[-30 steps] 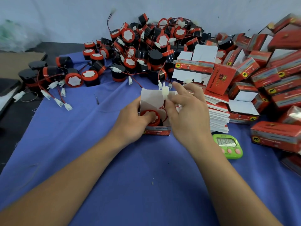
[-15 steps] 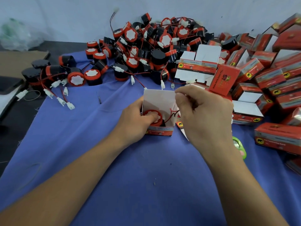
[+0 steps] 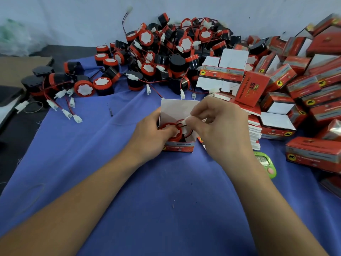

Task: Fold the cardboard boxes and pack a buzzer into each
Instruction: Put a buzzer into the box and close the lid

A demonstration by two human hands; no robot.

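Box [image 3: 178, 147] stood open on the blue cloth [image 3: 166, 209], buzzer [image 3: 166, 126] inside. I saw the left hand [image 3: 149, 139] gripping its left wall and the right hand [image 3: 223, 132] pinching the white connector [image 3: 186, 119] above its rim. Free cloth lay nearer; packed boxes [image 3: 311, 93] crowded the right edge.

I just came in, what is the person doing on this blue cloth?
A person is packing a buzzer into a small box. The left hand grips the box and presses on the buzzer inside it. The right hand pinches the buzzer's white connector above the opening. The box flap stands up, not yet closed. Loose buzzers are piled behind.
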